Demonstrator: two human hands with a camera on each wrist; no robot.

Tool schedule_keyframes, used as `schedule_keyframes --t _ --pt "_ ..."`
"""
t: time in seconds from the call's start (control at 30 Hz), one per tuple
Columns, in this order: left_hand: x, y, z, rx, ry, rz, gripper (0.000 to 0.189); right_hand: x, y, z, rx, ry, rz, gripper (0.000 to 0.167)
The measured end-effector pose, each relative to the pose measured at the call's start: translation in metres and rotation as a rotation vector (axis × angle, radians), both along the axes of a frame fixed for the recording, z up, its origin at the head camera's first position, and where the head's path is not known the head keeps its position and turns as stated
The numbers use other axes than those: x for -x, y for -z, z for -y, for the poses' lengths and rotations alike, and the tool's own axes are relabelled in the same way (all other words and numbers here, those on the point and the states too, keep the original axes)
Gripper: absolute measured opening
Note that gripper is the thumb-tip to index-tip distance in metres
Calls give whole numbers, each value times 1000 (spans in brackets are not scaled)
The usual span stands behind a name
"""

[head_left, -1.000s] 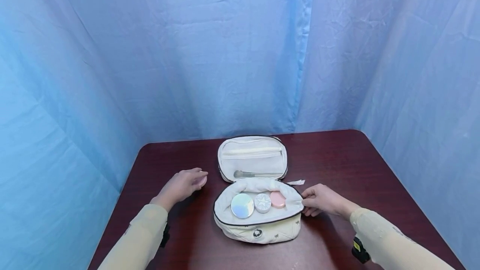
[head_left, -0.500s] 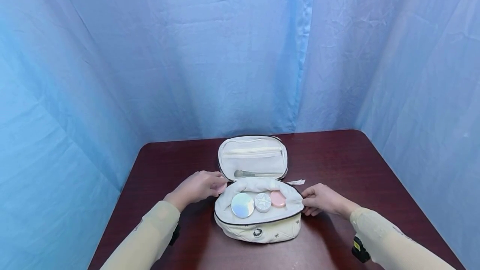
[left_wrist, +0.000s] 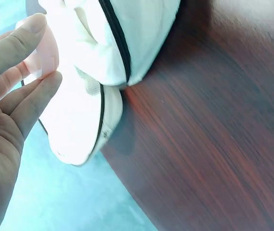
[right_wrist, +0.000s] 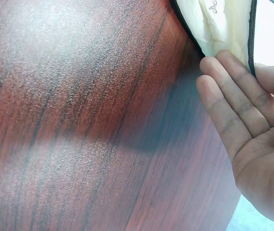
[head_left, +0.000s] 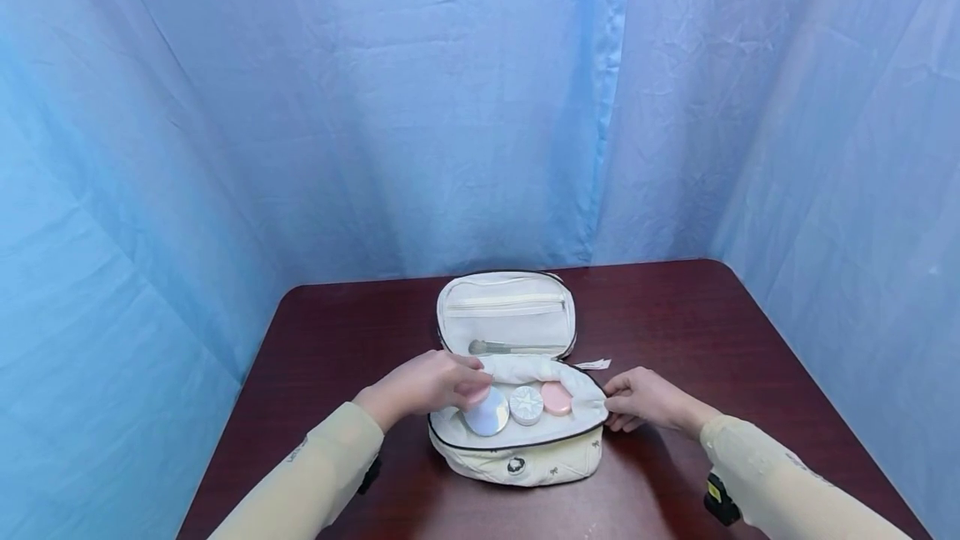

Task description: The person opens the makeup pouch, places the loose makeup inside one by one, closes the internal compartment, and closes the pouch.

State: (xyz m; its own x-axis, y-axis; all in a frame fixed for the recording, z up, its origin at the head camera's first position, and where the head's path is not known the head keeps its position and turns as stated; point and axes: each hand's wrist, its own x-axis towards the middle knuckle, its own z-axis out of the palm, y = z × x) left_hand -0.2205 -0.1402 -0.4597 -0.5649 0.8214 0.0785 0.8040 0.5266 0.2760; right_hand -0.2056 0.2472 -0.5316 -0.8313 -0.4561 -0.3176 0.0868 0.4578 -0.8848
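A white makeup bag (head_left: 558,463) with black zip edging lies unzipped on the table, its lid folded back. My left hand (head_left: 427,382) pinches a small pink round case (left_wrist: 48,54) between thumb and fingertips, over the left side of the bag's opening. In the head view the case overlaps a shiny round compact (head_left: 489,418) inside the bag. Beside that sit a white jar with a star-patterned lid (head_left: 527,405) and another pink round case (head_left: 557,397). My right hand (head_left: 648,400) pinches the bag's right rim, its other fingers against the outer wall.
A makeup brush (head_left: 517,348) lies along the bottom of the lid's inner side (head_left: 504,327). A white tag (head_left: 594,364) sticks out at the bag's back right. The dark red-brown table (head_left: 345,319) is bordered by blue curtains (head_left: 480,107).
My left hand has carried the pink round case rightward, from the table left of the bag to over its opening. The right hand and the bag have stayed in place.
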Motion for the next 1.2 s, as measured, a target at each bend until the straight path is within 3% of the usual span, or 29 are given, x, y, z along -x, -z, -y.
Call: schedule_keyframes --t 0.07,0.3,0.53,0.9,1.2 --pt "-2 0 -5 13 9 -2 31 0 0 0 -2 5 0 23" --pt "-5 3 -19 36 144 -95 28 0 1 0 -5 5 2 24" --pt "-9 4 -30 61 134 -2 41 0 2 0 9 2 -10 23" --pt "-11 13 -38 14 229 -3 46 -1 -1 1 16 -2 -13 23" --pt "-14 17 -41 95 196 3 47 -2 -2 1 18 1 -7 23"
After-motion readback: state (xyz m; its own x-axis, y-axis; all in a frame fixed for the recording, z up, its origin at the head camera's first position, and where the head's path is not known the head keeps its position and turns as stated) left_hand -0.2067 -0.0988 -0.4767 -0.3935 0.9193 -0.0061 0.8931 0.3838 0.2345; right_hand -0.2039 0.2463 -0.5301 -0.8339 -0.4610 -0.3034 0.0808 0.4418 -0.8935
